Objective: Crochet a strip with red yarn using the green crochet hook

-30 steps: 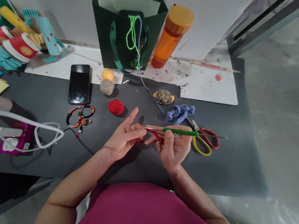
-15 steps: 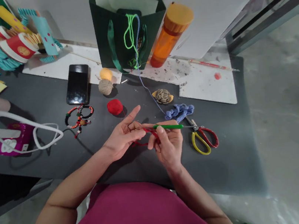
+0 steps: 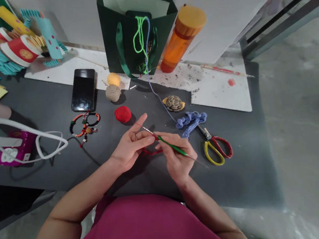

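Observation:
My right hand (image 3: 180,156) grips a green-handled crochet hook (image 3: 176,149), its metal tip pointing up and left past my left fingers. My left hand (image 3: 130,147) pinches a piece of red yarn work (image 3: 152,151) between thumb and fingers, with the index finger stretched out. Most of the red work is hidden by my fingers. A thin strand runs from the index finger towards a red yarn ball (image 3: 122,114) just beyond my left hand. Scissors (image 3: 217,150) with one yellow and one red handle lie right of my right hand, beside a blue-purple crocheted piece (image 3: 191,120).
A dark green paper bag (image 3: 113,50) and an orange bottle (image 3: 176,45) stand at the back. A phone (image 3: 83,89), beaded bracelets (image 3: 84,124), beige yarn ball (image 3: 113,93) and crocheted flower (image 3: 174,103) lie on the table. A white cable (image 3: 50,134) loops at left.
The crochet hook has swung from nearly level to slanting, its tip now up and left beyond the red work. My right hand has turned with it; my left hand has barely moved.

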Demonstrator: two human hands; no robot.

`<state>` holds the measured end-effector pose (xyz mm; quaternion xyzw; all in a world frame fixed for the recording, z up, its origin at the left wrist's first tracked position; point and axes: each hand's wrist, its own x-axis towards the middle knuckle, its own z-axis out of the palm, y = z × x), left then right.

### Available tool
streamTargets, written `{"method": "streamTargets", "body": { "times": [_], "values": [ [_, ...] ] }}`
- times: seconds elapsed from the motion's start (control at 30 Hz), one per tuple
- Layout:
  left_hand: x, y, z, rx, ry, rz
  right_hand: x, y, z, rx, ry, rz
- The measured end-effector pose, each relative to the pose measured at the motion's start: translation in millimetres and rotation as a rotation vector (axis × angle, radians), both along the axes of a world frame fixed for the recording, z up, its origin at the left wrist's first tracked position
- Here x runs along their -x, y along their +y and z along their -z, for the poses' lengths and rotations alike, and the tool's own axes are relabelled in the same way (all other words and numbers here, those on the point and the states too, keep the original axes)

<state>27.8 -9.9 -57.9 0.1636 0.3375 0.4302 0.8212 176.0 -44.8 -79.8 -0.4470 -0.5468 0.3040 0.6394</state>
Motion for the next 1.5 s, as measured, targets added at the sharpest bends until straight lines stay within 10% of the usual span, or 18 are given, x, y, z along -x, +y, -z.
{"method": "streamTargets", "body": {
  "times": [0.73,1.5],
  "values": [
    [2.9,3.8,-2.0,0.048,-0.07,0.134,-2.8,11.6,-19.0,0.615,0.524,-0.085],
    [3.4,3.3,-5.2,-0.119,0.161,0.077,-8.3,12.1,-10.1,0.492,0.471,-0.117]
  ]
}}
